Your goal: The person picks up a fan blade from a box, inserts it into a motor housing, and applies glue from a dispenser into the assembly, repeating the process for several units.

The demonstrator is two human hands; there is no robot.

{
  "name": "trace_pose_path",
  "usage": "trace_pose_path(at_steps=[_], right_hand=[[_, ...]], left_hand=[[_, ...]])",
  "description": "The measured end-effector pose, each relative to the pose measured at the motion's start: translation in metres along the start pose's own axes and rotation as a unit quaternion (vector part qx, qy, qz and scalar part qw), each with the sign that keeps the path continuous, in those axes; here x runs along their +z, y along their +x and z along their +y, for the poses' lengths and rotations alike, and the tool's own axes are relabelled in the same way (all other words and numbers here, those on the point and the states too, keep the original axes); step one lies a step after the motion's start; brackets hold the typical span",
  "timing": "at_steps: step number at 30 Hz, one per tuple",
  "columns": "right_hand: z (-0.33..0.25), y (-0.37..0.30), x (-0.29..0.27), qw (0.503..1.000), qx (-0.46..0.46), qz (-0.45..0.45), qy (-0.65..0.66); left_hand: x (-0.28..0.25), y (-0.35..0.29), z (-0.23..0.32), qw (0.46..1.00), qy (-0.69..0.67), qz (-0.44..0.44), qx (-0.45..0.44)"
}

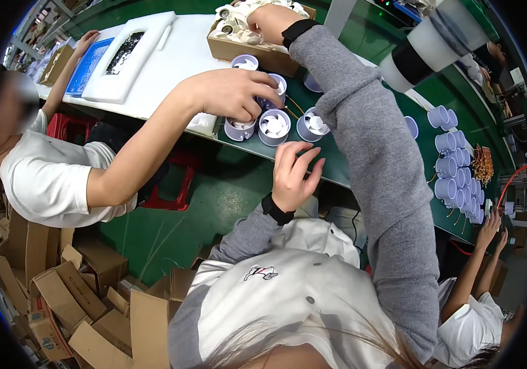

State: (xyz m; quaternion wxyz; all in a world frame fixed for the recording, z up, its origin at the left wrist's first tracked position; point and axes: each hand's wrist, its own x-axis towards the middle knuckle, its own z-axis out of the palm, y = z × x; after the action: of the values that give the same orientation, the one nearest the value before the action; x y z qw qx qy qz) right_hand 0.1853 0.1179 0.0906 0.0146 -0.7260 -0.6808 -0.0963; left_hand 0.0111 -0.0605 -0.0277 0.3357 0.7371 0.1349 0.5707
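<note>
My right arm stretches across the bench, and my right hand (271, 23) reaches into a cardboard box (257, 56) of white plastic parts (229, 29). Its fingers are partly hidden there, so whether they hold a part cannot be told. Close to the bench's near edge, my left hand (290, 184) is open, fingers curved and apart, holding nothing. Just beyond it stand light purple cups with white fan blades inside, among them one cup (274, 126) and another (313, 125). A co-worker's hand (229, 95) from the left is on the cups beside these.
White foam (140, 55) and a blue tray (89, 67) lie at the far left. Rows of purple cups (454, 166) and a bundle of orange wires (482, 165) stand on the right. A red stool (177, 184) and cardboard boxes (85, 289) are on the floor. Another person's hands (491, 229) are at right.
</note>
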Motion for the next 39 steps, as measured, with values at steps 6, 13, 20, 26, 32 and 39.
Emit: trace_pose_path(at_steps=[6, 13, 20, 26, 32, 39], right_hand=[[-0.007, -0.014, 0.000, 1.000, -0.002, -0.019, -0.015], [-0.009, -0.017, 0.013, 0.999, 0.013, 0.035, -0.004], [-0.068, -0.085, -0.064, 0.955, -0.076, 0.278, 0.067], [-0.068, -0.295, -0.086, 0.881, 0.050, 0.221, 0.415], [-0.028, -0.392, -0.023, 0.692, 0.326, 0.100, 0.637], [-0.027, -0.416, -0.019, 0.591, 0.334, 0.102, 0.727]], left_hand=[[0.003, -0.003, 0.002, 1.000, -0.014, -0.011, -0.009], [0.009, -0.008, -0.001, 1.000, -0.012, -0.010, -0.010], [0.009, -0.007, -0.005, 1.000, -0.015, 0.021, -0.008], [0.000, 0.019, 0.004, 0.999, 0.003, 0.049, 0.024], [0.033, 0.116, 0.002, 0.980, 0.156, -0.110, 0.055], [0.074, 0.170, -0.053, 0.837, 0.428, -0.340, -0.004]])
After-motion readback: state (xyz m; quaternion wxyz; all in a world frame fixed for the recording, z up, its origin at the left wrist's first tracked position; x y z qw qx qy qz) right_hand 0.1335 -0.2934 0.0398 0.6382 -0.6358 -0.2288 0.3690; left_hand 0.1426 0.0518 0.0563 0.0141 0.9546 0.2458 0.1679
